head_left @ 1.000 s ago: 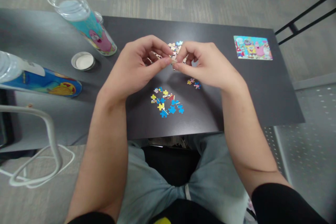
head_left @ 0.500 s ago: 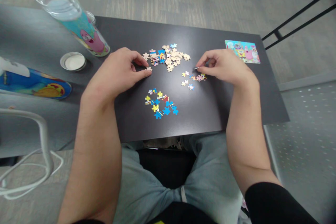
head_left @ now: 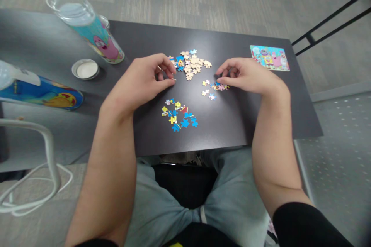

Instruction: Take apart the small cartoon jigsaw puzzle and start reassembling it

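Observation:
My left hand (head_left: 149, 73) pinches a small jigsaw puzzle piece (head_left: 174, 79) between thumb and forefinger, seen nearly edge-on. Just beyond it lies a pile of puzzle pieces (head_left: 193, 65), mostly with plain wooden backs up, a few printed. My right hand (head_left: 242, 75) hovers over the right-hand group of pieces (head_left: 222, 86), its thumb and forefinger a little apart and no piece visible between them. Nearer my body is a loose cluster of blue, yellow and red puzzle pieces (head_left: 179, 117), picture side up.
A printed picture card (head_left: 271, 58) lies at the far right of the dark table (head_left: 220, 127). Left are a clear-topped cartoon tube (head_left: 101, 40), a round lid (head_left: 86, 69) and a blue tube lying down (head_left: 49, 92). A white curved stand (head_left: 49, 150) with cable is at lower left.
My left hand lifted its puzzle piece and moved slightly right, tilting it edge-on. My right hand let go of a piece, and a blue one now shows under its fingertips.

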Motion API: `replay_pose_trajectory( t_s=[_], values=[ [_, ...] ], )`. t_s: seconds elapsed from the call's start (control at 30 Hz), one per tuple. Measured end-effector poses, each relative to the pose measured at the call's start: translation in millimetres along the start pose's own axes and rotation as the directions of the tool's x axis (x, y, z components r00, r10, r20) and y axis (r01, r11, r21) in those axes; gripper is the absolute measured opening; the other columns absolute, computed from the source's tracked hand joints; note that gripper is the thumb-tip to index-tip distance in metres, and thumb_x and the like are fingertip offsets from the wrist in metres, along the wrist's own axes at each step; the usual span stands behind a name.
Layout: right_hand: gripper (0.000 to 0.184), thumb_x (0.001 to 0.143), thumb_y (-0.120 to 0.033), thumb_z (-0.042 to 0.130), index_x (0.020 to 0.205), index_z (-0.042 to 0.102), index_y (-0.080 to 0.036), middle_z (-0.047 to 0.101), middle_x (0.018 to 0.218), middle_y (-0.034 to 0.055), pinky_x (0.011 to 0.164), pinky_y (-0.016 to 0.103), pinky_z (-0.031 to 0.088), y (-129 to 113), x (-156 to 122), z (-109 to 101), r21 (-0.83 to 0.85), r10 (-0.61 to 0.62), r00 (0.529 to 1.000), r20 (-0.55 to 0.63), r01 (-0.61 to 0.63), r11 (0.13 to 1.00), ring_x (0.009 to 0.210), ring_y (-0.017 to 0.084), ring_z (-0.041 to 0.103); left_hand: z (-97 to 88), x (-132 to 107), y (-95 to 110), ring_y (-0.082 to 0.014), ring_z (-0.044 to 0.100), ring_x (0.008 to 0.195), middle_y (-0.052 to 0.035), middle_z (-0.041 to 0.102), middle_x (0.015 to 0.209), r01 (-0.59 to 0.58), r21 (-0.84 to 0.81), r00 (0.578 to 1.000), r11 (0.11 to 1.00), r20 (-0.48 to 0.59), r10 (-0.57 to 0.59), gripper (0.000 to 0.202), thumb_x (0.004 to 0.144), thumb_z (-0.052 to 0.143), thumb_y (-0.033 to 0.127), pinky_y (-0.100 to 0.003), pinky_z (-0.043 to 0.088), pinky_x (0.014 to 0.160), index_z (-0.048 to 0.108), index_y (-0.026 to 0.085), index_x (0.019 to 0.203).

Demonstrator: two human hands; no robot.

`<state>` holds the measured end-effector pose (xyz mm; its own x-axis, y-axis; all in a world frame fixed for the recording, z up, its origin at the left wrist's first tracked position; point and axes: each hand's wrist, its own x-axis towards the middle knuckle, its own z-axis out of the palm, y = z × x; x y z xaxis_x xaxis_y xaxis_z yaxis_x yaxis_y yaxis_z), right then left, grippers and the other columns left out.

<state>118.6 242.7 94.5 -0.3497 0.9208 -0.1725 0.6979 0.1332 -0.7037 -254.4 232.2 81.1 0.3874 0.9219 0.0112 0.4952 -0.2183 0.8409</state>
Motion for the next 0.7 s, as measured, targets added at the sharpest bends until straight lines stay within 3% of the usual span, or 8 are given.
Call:
replay_pose_trajectory(
  t_s=[0.17, 0.3, 0.4, 0.47, 0.53, 0.63, 0.7],
  values=[
    [0.034, 0.104, -0.063, 0.1, 0.11, 0.086, -0.032, 0.086, 0.094, 0.0085, 0.088, 0.054, 0.057, -12, 0, 3, -0.036, -0.019, 1.0, 0.011, 0.019, 0.999, 0.087, 0.031, 0.071, -0.3, -2, 2, -0.0242, 0.067, 0.094, -0.0032, 0.087, 0.113, 0.002, 0.013, 0.999, 1.0, 0.052, -0.003, 0.058, 0.084, 0.103, 0.077, -0.046, 0.058, 0.085, 0.083, 0.03, 0.112],
    [0.015, 0.112, -0.048, 0.088, 0.112, 0.093, -0.034, 0.09, 0.108, 0.0105, 0.1, 0.058, 0.062, -38, -1, 17, -0.124, -0.147, 0.989, 0.032, 0.15, 0.981, 0.097, 0.034, 0.076, -7.3, -3, -2, -0.0274, 0.065, 0.098, -0.0042, 0.086, 0.114, 0.06, 0.073, 0.994, 0.996, -0.095, -0.053, 0.04, 0.094, 0.095, 0.064, -0.051, 0.06, 0.093, 0.082, 0.032, 0.114],
    [0.035, 0.117, -0.035, 0.076, 0.144, 0.099, -0.031, 0.089, 0.116, 0.0099, 0.106, 0.055, 0.064, -55, 4, 41, -0.154, -0.319, 0.937, 0.143, 0.339, 0.928, 0.104, 0.034, 0.081, -12.2, -3, -7, -0.0269, 0.062, 0.099, -0.0035, 0.082, 0.119, 0.084, 0.161, 0.977, 0.983, -0.208, -0.049, 0.033, 0.099, 0.091, 0.058, -0.054, 0.058, 0.102, 0.082, 0.031, 0.117],
    [0.043, 0.121, -0.031, 0.074, 0.158, 0.096, -0.032, 0.091, 0.13, 0.0114, 0.114, 0.053, 0.064, -63, 9, 55, -0.189, -0.361, 0.912, 0.194, 0.396, 0.899, 0.118, 0.036, 0.084, -14.1, -2, -12, -0.0264, 0.062, 0.1, -0.0033, 0.079, 0.121, 0.103, 0.189, 0.973, 0.977, -0.224, -0.059, 0.037, 0.099, 0.092, 0.057, -0.055, 0.057, 0.106, 0.081, 0.03, 0.121],
    [0.043, 0.124, -0.028, 0.072, 0.159, 0.097, -0.027, 0.091, 0.139, 0.0159, 0.119, 0.054, 0.063, -67, 11, 61, -0.205, -0.356, 0.899, 0.257, 0.41, 0.889, 0.126, 0.038, 0.085, -14.5, 0, -19, -0.0267, 0.063, 0.102, -0.0038, 0.077, 0.12, 0.123, 0.2, 0.972, 0.972, -0.224, -0.077, 0.041, 0.098, 0.094, 0.057, -0.055, 0.057, 0.107, 0.082, 0.029, 0.125],
    [0.045, 0.125, -0.032, 0.072, 0.159, 0.098, -0.023, 0.093, 0.135, 0.0179, 0.117, 0.055, 0.065, -63, 8, 52, -0.177, -0.307, 0.891, 0.334, 0.38, 0.908, 0.12, 0.038, 0.088, -12.1, 2, -28, -0.0278, 0.066, 0.103, -0.0065, 0.076, 0.125, 0.126, 0.227, 0.97, 0.966, -0.234, -0.071, 0.041, 0.097, 0.095, 0.053, -0.055, 0.058, 0.109, 0.083, 0.03, 0.128],
    [0.039, 0.123, -0.038, 0.076, 0.151, 0.102, -0.037, 0.095, 0.129, 0.0103, 0.114, 0.055, 0.068, -53, 2, 38, -0.152, -0.254, 0.908, 0.333, 0.318, 0.936, 0.112, 0.035, 0.089, -9.2, 2, -32, -0.0292, 0.068, 0.103, -0.0087, 0.076, 0.13, 0.114, 0.24, 0.968, 0.964, -0.245, -0.053, 0.036, 0.097, 0.093, 0.048, -0.057, 0.058, 0.111, 0.085, 0.031, 0.127]
  ],
)
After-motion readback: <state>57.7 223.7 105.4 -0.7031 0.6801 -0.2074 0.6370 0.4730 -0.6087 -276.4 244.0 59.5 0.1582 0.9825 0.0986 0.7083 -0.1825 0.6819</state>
